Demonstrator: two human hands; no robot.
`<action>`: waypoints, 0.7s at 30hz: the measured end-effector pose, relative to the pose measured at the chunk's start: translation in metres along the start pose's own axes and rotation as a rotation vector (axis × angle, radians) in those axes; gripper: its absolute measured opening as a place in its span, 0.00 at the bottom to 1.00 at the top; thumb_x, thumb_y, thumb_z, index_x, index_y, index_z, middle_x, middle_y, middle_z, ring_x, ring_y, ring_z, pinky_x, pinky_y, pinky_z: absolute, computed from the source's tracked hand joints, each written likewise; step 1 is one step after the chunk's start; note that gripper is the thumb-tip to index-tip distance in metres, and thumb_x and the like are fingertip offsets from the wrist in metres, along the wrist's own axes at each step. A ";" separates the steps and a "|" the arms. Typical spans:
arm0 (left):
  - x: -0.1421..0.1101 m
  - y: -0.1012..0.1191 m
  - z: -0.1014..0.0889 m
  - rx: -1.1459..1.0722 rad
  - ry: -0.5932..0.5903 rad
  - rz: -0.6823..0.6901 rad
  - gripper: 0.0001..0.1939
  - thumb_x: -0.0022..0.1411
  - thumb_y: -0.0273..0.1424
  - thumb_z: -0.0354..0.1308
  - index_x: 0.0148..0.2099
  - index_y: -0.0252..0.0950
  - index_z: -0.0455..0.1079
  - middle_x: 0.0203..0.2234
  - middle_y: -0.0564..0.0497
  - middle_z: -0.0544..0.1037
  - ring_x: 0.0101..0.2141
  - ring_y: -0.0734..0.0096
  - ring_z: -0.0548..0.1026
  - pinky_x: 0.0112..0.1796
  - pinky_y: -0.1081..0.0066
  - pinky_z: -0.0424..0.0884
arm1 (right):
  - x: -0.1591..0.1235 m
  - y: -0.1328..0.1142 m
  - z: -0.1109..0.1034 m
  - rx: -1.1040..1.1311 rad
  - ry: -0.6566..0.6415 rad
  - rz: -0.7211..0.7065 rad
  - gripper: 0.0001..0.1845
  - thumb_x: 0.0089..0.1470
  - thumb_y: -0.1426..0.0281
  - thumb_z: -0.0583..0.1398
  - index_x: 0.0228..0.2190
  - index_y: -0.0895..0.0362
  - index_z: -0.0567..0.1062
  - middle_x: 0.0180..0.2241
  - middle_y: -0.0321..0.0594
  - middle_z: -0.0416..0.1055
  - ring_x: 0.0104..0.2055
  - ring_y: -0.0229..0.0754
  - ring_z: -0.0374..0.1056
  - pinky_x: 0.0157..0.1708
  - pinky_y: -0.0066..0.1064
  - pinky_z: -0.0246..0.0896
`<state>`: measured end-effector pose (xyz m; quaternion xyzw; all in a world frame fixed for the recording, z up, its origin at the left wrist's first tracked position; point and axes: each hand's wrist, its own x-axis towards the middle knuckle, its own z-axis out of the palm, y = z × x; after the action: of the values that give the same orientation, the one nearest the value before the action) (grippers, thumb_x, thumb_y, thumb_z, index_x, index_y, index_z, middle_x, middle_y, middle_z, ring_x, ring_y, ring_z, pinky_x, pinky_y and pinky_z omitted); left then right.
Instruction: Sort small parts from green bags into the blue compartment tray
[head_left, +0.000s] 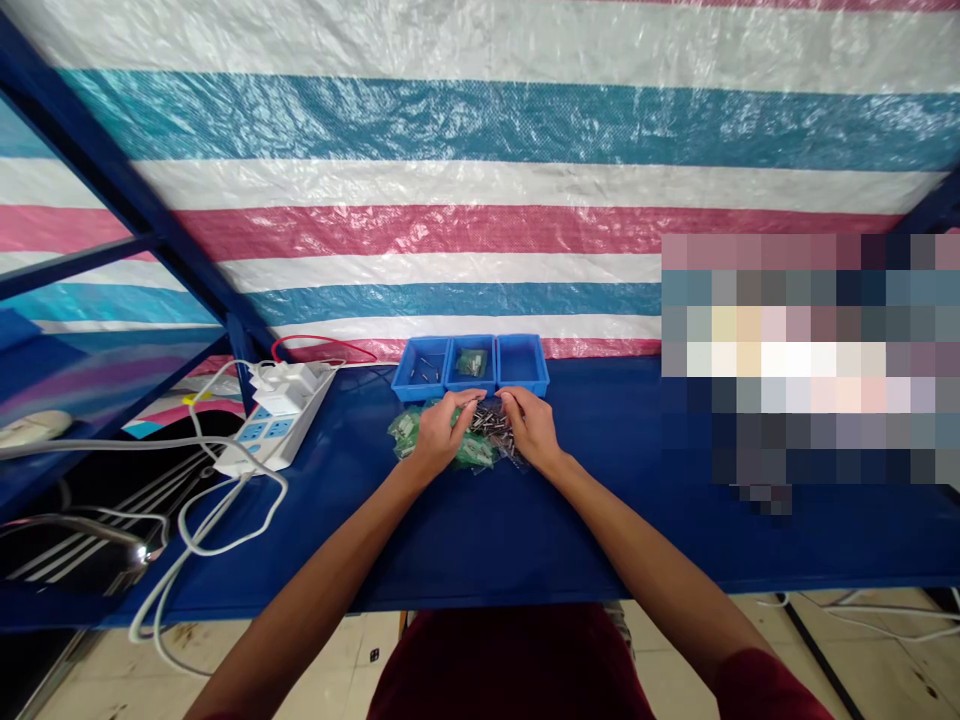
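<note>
My left hand is closed in a pinch, thumb against the fingers, just in front of the blue bins. My right hand faces it, thumb and index finger drawn together. Whatever lies in either pinch is too small to make out. Between and below the hands is a pile of small dark and silvery metal parts on clear plastic. Green-tinted plastic packets lie under and beside my left hand. Behind are a left blue bin with a few thin metal pieces, a middle blue bin with a green packet, and a right blue bin.
A white power strip with plugged-in white chargers stands at the left, and white cables loop over the blue table. A striped plastic sheet hangs behind. At the right, a pixelated area hides what is there.
</note>
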<state>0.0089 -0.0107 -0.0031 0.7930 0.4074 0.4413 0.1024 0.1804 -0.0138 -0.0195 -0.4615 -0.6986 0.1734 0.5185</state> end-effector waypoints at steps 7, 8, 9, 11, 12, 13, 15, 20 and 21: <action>0.000 -0.003 0.002 -0.007 0.053 0.034 0.13 0.70 0.36 0.43 0.44 0.36 0.66 0.42 0.45 0.79 0.41 0.67 0.78 0.41 0.69 0.74 | 0.000 -0.003 -0.002 0.000 -0.006 -0.011 0.21 0.65 0.61 0.45 0.38 0.56 0.74 0.29 0.40 0.72 0.31 0.40 0.69 0.34 0.30 0.61; 0.000 -0.003 0.002 -0.014 0.064 0.050 0.13 0.69 0.36 0.44 0.43 0.36 0.66 0.41 0.45 0.79 0.42 0.67 0.77 0.41 0.69 0.73 | 0.000 -0.003 -0.002 -0.001 -0.007 -0.015 0.21 0.65 0.61 0.45 0.38 0.56 0.74 0.29 0.40 0.72 0.31 0.40 0.69 0.34 0.30 0.61; 0.000 -0.003 0.002 -0.019 0.074 0.067 0.12 0.69 0.35 0.44 0.42 0.36 0.66 0.40 0.46 0.79 0.42 0.67 0.77 0.41 0.69 0.73 | 0.000 -0.003 -0.001 0.000 -0.007 -0.019 0.21 0.65 0.61 0.45 0.38 0.56 0.74 0.29 0.40 0.72 0.31 0.40 0.69 0.34 0.30 0.61; 0.000 -0.004 0.002 -0.012 0.088 0.090 0.12 0.69 0.34 0.44 0.41 0.36 0.67 0.37 0.47 0.79 0.41 0.68 0.78 0.41 0.70 0.73 | 0.000 -0.002 -0.001 0.006 -0.007 -0.027 0.22 0.65 0.61 0.45 0.37 0.57 0.75 0.28 0.40 0.72 0.31 0.41 0.69 0.34 0.29 0.61; 0.000 -0.004 0.002 0.001 0.093 0.094 0.12 0.69 0.34 0.44 0.40 0.36 0.67 0.36 0.47 0.80 0.39 0.69 0.78 0.40 0.71 0.73 | 0.000 -0.001 -0.001 0.007 -0.008 -0.030 0.22 0.65 0.61 0.45 0.37 0.57 0.75 0.28 0.40 0.72 0.31 0.41 0.69 0.33 0.29 0.62; 0.000 -0.004 0.001 0.018 0.100 0.095 0.12 0.69 0.34 0.45 0.40 0.36 0.67 0.35 0.48 0.80 0.38 0.70 0.78 0.40 0.72 0.72 | -0.001 -0.001 0.000 0.006 -0.010 -0.031 0.22 0.65 0.60 0.45 0.37 0.57 0.75 0.28 0.41 0.72 0.31 0.41 0.69 0.33 0.29 0.62; -0.001 -0.005 0.001 0.052 0.123 0.101 0.12 0.69 0.35 0.45 0.40 0.35 0.68 0.34 0.48 0.80 0.36 0.71 0.78 0.39 0.73 0.72 | -0.001 -0.001 0.000 0.001 -0.017 -0.030 0.23 0.65 0.60 0.44 0.37 0.57 0.75 0.28 0.41 0.72 0.31 0.41 0.69 0.33 0.29 0.62; -0.001 -0.008 0.003 0.096 0.196 0.136 0.13 0.69 0.37 0.47 0.37 0.35 0.68 0.29 0.50 0.79 0.32 0.71 0.78 0.35 0.74 0.72 | -0.001 0.000 0.000 0.002 -0.023 -0.037 0.24 0.65 0.59 0.44 0.36 0.57 0.75 0.29 0.41 0.72 0.32 0.40 0.69 0.34 0.29 0.61; -0.001 -0.007 0.003 0.095 0.205 0.144 0.13 0.68 0.36 0.47 0.37 0.35 0.68 0.28 0.50 0.79 0.31 0.72 0.78 0.35 0.75 0.72 | -0.001 0.000 0.000 0.006 -0.025 -0.040 0.24 0.65 0.59 0.44 0.36 0.57 0.75 0.29 0.41 0.72 0.32 0.40 0.69 0.34 0.29 0.61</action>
<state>0.0068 -0.0060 -0.0093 0.7747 0.3784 0.5065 -0.0095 0.1800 -0.0149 -0.0202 -0.4439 -0.7136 0.1707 0.5144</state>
